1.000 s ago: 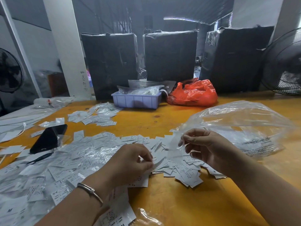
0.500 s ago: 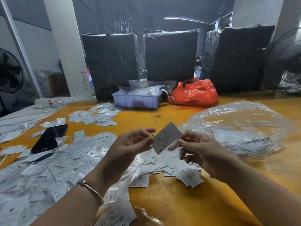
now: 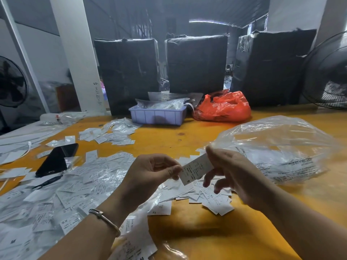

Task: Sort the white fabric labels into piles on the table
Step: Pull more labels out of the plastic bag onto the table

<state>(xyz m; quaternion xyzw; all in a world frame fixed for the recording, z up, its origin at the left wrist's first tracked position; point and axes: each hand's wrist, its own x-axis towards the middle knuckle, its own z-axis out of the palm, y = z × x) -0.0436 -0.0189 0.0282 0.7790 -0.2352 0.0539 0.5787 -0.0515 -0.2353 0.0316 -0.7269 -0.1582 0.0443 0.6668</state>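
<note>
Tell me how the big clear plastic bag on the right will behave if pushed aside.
The clear plastic bag looks thin, crinkled and puffed up, so it would likely crumple rather than slide stiffly. It seems light, though the printed labels inside may weigh down its base.

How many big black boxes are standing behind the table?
3: the left box behind the purple tray, the middle box, and the right box beside the fan. More may be hidden.

A garment packing workshop or warehouse: beyond the hands, three black-wrapped bales (image 3: 197, 64) stand against the yellow desk (image 3: 187, 231). Size labels (image 3: 71, 194) lie strewn left of the left hand (image 3: 150, 171), standing fans (image 3: 326, 72) at both sides, under a dim bare ceiling.
</note>
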